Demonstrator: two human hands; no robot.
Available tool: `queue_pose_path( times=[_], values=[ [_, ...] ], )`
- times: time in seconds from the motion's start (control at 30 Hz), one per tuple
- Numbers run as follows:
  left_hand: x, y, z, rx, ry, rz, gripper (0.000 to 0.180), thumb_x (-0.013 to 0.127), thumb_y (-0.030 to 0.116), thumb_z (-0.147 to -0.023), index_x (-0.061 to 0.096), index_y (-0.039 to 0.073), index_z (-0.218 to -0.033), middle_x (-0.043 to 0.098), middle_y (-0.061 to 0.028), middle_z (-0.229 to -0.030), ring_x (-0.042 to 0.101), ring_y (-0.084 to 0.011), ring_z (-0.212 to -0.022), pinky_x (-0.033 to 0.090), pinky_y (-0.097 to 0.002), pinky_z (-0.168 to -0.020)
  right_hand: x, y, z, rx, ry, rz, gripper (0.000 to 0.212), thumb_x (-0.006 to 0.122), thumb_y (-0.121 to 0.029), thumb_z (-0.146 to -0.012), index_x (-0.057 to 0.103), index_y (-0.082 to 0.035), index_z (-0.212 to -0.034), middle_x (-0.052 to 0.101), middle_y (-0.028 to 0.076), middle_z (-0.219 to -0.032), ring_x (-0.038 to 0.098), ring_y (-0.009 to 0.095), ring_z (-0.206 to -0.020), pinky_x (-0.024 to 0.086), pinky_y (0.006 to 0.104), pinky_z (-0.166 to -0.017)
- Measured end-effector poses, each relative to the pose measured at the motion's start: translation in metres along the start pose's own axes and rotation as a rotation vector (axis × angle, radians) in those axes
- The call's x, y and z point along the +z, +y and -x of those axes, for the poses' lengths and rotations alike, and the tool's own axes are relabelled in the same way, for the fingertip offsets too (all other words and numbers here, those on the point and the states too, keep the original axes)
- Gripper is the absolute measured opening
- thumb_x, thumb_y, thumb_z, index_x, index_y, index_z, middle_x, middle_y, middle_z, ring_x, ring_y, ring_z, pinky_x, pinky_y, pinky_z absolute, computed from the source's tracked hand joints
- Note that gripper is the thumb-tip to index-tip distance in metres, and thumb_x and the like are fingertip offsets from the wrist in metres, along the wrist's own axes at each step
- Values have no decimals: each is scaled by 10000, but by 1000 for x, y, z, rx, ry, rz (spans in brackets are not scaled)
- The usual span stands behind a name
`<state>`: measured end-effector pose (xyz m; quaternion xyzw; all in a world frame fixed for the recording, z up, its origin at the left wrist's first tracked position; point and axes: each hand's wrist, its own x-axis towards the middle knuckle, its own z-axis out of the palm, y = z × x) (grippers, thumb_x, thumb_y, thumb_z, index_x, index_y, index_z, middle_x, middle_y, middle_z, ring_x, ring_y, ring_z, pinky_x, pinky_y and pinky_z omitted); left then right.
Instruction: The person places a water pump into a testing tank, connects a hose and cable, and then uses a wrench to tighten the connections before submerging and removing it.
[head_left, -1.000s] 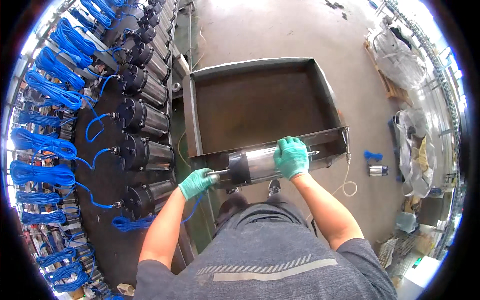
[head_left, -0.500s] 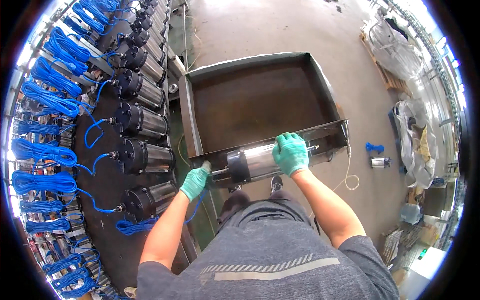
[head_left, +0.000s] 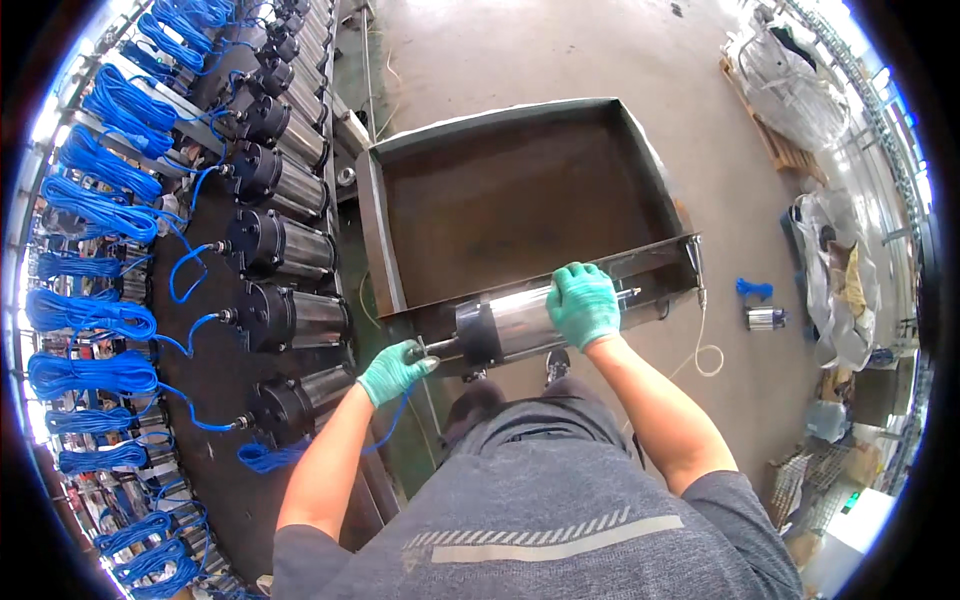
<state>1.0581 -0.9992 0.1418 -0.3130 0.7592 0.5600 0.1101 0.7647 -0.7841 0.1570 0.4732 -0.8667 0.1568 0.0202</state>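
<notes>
A motor (head_left: pixel 515 325) with a shiny steel cylinder and a black end cap lies along the near edge of the metal tank (head_left: pixel 378 215). My right hand (head_left: pixel 584 305), in a green glove, is closed over the steel body near its right end. At the black-capped end, my gloved left hand (head_left: pixel 392 373) pinches a dark rod-like fitting (head_left: pixel 436 355), which points toward the cap. Whether the fitting touches the cap I cannot tell. A blue cable (head_left: pixel 392 428) runs down from beside my left hand. A short metal tip (head_left: pixel 628 294) sticks out beyond my right hand.
Several similar motors (head_left: pixel 290 315) stand in a row on the left, joined to coiled blue cables (head_left: pixel 92 375). A thin pale hose (head_left: pixel 702 330) hangs from the tank's right corner. On the floor at right lies a small steel cylinder (head_left: pixel 765 318), near plastic-wrapped goods (head_left: pixel 785 95) on a pallet.
My left hand has turned and shifted slightly; the grey tip that stuck up from its fingers no longer shows, and a dark fitting now points at the motor. My right hand stays on the motor.
</notes>
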Motion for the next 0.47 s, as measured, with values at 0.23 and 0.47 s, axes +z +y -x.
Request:
queue_pose_path(
  times=[0.23, 0.47],
  values=[
    [20, -15, -7, 162, 328, -531, 413, 845, 375, -751, 593, 48, -754, 639, -149, -733, 585, -350, -678, 457, -436, -670, 1, -1, -2, 18, 5, 15, 133, 637, -236, -832, 625, -109, -869, 640, 94, -917, 624, 299, -931, 488, 445, -865],
    [27, -39, -19, 479, 597, -908, 350, 838, 377, -661, 591, 146, -753, 592, -83, -722, 592, -304, -726, 411, -451, -717, -13, 13, 5, 65, -31, 80, 139, 639, -242, -824, 629, -111, -871, 635, 106, -921, 625, 302, -936, 491, 449, -853]
  ],
)
